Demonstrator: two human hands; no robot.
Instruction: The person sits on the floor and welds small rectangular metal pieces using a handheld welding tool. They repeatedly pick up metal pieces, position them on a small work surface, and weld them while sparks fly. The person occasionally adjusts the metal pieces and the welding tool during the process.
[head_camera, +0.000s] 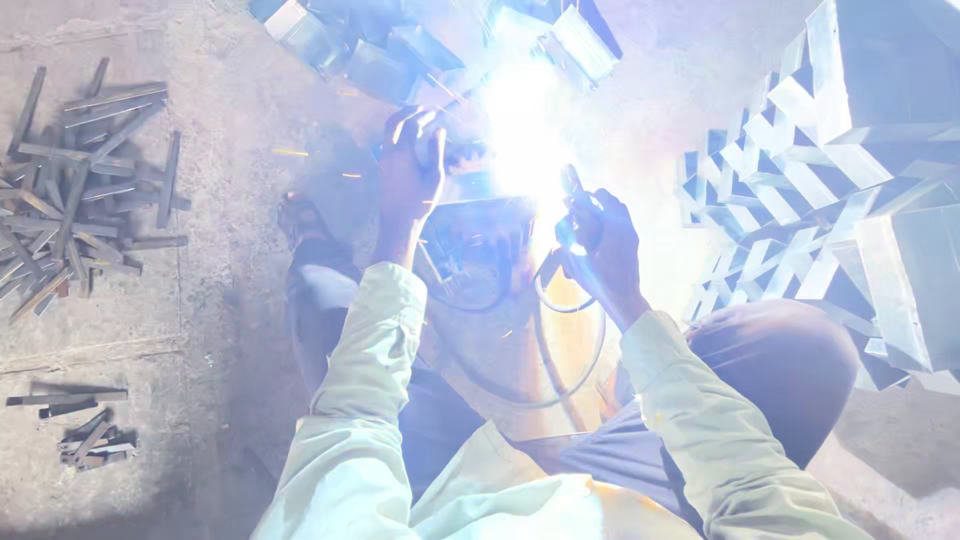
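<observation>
Two hands mid-weld: right hand (605, 240) grips electrode holder (572, 215), arc (520, 140) at twelve o'clock; left hand (408, 170) clasps metal piece (465, 160); next likely needs steady bracing.

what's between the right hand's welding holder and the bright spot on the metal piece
Nothing visible: the right hand grips the welding holder right beside the arc glare. The glare washes out the gap itself. The left hand sits on the other side.

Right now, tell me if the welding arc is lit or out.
Lit: a blinding white arc glare flares beside the electrode holder in the right hand, throwing sparks.
</observation>
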